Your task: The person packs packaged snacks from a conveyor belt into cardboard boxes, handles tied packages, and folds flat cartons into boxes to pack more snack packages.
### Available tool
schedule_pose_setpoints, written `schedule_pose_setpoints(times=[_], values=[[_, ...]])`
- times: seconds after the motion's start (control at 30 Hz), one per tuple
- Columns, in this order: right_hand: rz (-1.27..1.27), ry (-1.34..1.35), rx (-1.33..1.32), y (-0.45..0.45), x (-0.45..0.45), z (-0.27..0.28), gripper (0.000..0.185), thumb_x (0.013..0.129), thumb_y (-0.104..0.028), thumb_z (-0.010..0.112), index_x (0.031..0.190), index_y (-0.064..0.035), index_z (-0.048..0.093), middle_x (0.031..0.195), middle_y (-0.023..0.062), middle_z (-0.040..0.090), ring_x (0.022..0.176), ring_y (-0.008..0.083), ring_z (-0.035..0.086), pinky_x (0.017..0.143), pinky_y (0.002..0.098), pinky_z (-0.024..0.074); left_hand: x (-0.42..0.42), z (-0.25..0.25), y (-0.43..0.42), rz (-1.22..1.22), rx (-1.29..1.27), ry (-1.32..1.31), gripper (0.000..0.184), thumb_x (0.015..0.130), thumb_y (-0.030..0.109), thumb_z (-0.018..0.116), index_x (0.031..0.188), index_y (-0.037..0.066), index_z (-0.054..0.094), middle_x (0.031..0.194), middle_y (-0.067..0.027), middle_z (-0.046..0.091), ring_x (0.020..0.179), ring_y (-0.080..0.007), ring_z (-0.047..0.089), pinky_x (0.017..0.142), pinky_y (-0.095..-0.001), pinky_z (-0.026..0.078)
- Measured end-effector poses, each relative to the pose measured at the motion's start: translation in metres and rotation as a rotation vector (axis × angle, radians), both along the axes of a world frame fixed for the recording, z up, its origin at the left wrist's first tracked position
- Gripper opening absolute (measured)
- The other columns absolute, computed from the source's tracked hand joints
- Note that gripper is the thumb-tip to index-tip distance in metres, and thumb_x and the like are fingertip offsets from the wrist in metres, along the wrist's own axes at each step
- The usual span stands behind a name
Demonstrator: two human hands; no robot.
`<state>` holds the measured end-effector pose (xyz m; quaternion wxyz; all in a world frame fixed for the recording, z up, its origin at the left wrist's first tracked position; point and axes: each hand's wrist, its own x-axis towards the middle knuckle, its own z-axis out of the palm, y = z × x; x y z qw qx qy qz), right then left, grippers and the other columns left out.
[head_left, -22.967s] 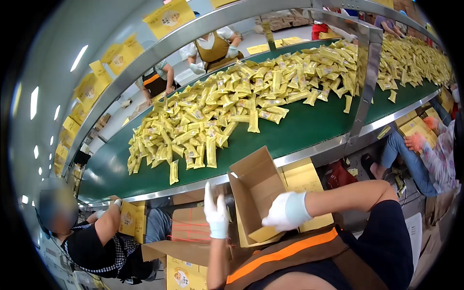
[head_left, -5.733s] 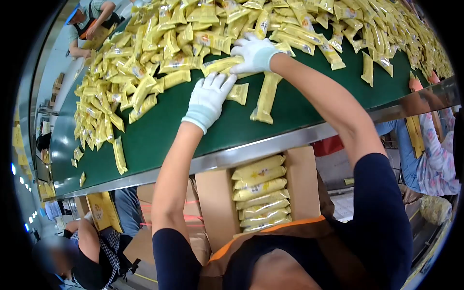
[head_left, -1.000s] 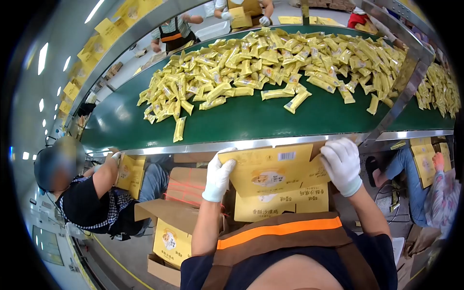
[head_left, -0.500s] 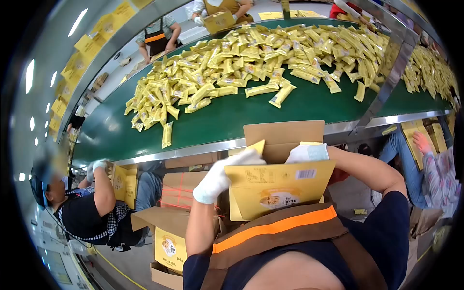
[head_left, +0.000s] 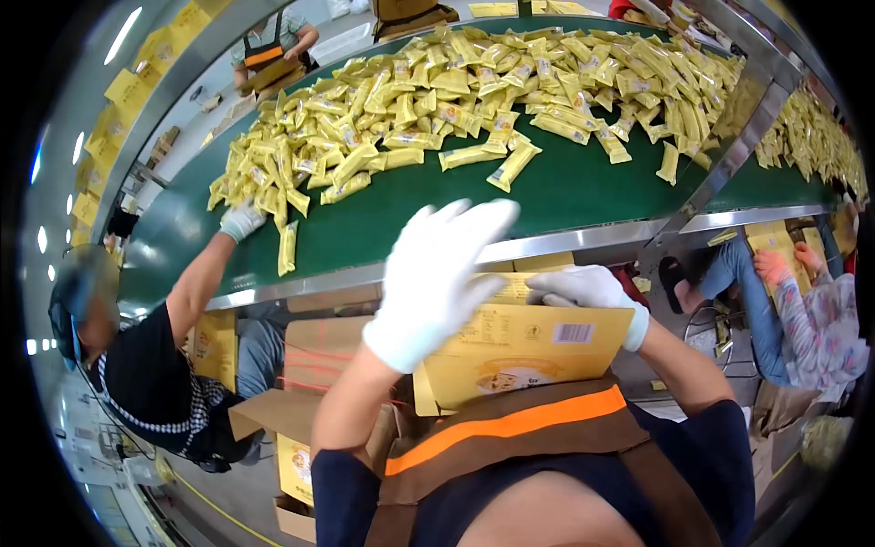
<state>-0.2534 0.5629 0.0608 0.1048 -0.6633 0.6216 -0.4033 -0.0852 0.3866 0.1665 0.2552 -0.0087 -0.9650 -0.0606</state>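
A yellow printed carton (head_left: 524,351) with a barcode on its raised near flap stands in front of my body, below the conveyor's metal edge. My left hand (head_left: 442,269), in a white glove, is lifted above the carton's left side, fingers spread and nothing in them. My right hand (head_left: 588,290), also gloved, lies over the carton's far right part, its fingers stretched out flat on the cardboard. The near flap hides the inside of the carton. Beyond my hands, many yellow wrapped packets (head_left: 401,114) are heaped on the green belt (head_left: 383,223).
At the left a co-worker (head_left: 155,365) reaches onto the belt. A brown carton with red string (head_left: 324,351) stands left of mine. A metal post (head_left: 738,146) rises at the right, near another seated person (head_left: 802,310). More people stand across the belt.
My left hand has risen off the carton and opened. My right hand has come out over the far flap, which now lies folded down. The left co-worker's hand has moved onto the packets.
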Motion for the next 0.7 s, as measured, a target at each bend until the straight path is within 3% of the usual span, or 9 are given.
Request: schedule_pose_setpoints(times=[0.03, 0.13, 0.2, 0.27, 0.33, 0.4, 0.47, 0.57, 0.7], values=[[0.028, 0.073, 0.209, 0.0, -0.004, 0.006, 0.027, 0.091, -0.018, 0.058, 0.116, -0.007, 0.061, 0.085, 0.009, 0.069, 0.075, 0.0252, 0.067, 0.068, 0.0339, 0.0532, -0.008, -0.006, 0.01, -0.039, 0.047, -0.056, 0.062, 0.08, 0.018, 0.072, 0.137, 0.007, 0.051, 0.118, -0.0115, 0.064, 0.112, -0.0282, 0.059, 0.098, -0.0419, 0.044], [0.034, -0.829, 0.121, 0.01, -0.002, -0.006, 0.029, 0.096, -0.016, 0.056, 0.121, -0.0017, 0.058, 0.097, 0.0101, 0.069, 0.085, 0.0207, 0.067, 0.077, 0.0311, 0.0536, -0.028, -0.032, 0.009, 0.029, 0.289, -0.38, 0.042, 0.09, 0.025, 0.062, 0.128, 0.006, 0.059, 0.124, -0.0158, 0.063, 0.113, -0.0334, 0.058, 0.098, -0.0412, 0.044], [-0.492, -0.715, -0.137, 0.015, -0.016, -0.028, 0.033, 0.101, -0.026, 0.049, 0.121, -0.0003, 0.057, 0.096, 0.0098, 0.067, 0.087, 0.015, 0.064, 0.081, 0.0292, 0.0521, -0.026, -0.043, -0.016, 0.091, 0.583, -0.813, 0.038, 0.096, 0.028, 0.054, 0.124, 0.004, 0.061, 0.124, -0.0178, 0.063, 0.113, -0.0362, 0.058, 0.097, -0.0401, 0.044], [-0.52, -1.026, -0.092, 0.048, -0.029, -0.075, 0.033, 0.102, -0.027, 0.048, 0.121, -0.0027, 0.059, 0.1, 0.0084, 0.068, 0.089, 0.0141, 0.063, 0.08, 0.0282, 0.0516, -0.003, -0.056, -0.031, 0.081, 0.54, -0.596, 0.04, 0.1, 0.031, 0.046, 0.123, 0.003, 0.062, 0.123, -0.0192, 0.063, 0.112, -0.0377, 0.058, 0.097, -0.0403, 0.045], [0.054, -1.581, 0.214, 0.087, -0.021, -0.169, 0.038, 0.103, -0.03, 0.046, 0.13, -0.0043, 0.053, 0.114, 0.0094, 0.064, 0.1, 0.0172, 0.062, 0.087, 0.0316, 0.051, 0.025, -0.071, -0.045, 0.071, 0.531, -0.439, 0.042, 0.102, 0.032, 0.042, 0.123, 0.002, 0.062, 0.122, -0.0198, 0.063, 0.111, -0.0382, 0.059, 0.097, -0.0404, 0.045], [-0.278, -1.245, 0.327, 0.098, 0.043, -0.181, 0.047, 0.103, -0.034, 0.046, 0.14, -0.0039, 0.045, 0.129, 0.0101, 0.058, 0.112, 0.02, 0.059, 0.095, 0.0351, 0.0491, 0.046, -0.083, -0.056, 0.037, 0.562, -0.325, 0.042, 0.102, 0.031, 0.04, 0.124, 0.002, 0.061, 0.123, -0.0196, 0.063, 0.111, -0.0377, 0.059, 0.099, -0.0403, 0.045], [-0.339, -1.506, 0.25, 0.075, 0.056, -0.134, 0.055, 0.1, -0.036, 0.051, 0.143, -0.0014, 0.04, 0.136, 0.0099, 0.053, 0.118, 0.021, 0.056, 0.1, 0.0363, 0.0467, 0.063, -0.074, -0.056, 0.087, 0.308, -0.262, 0.044, 0.102, 0.029, 0.039, 0.126, -0.002, 0.057, 0.121, -0.0204, 0.064, 0.112, -0.0326, 0.061, 0.1, -0.0367, 0.045], [-0.006, -1.566, -0.017, 0.042, 0.043, -0.014, 0.071, 0.089, -0.036, 0.068, 0.141, 0.0024, 0.04, 0.135, 0.0124, 0.053, 0.118, 0.0222, 0.056, 0.101, 0.0358, 0.045, 0.072, -0.081, -0.018, 0.136, 1.147, 0.286, 0.045, 0.104, 0.03, 0.036, 0.122, -0.004, 0.059, 0.117, -0.0167, 0.065, 0.107, -0.0239, 0.063, 0.096, -0.0327, 0.046], [0.144, -0.841, 0.395, 0.021, 0.009, 0.063, 0.067, 0.085, -0.03, 0.07, 0.137, 0.0043, 0.044, 0.122, 0.013, 0.063, 0.112, 0.0214, 0.06, 0.095, 0.0334, 0.0466, 0.11, -0.288, -0.001, 0.22, 1.257, 0.335, 0.048, 0.097, 0.029, 0.051, 0.135, 0.001, 0.051, 0.136, -0.0148, 0.054, 0.123, -0.0248, 0.054, 0.101, -0.0381, 0.046]])
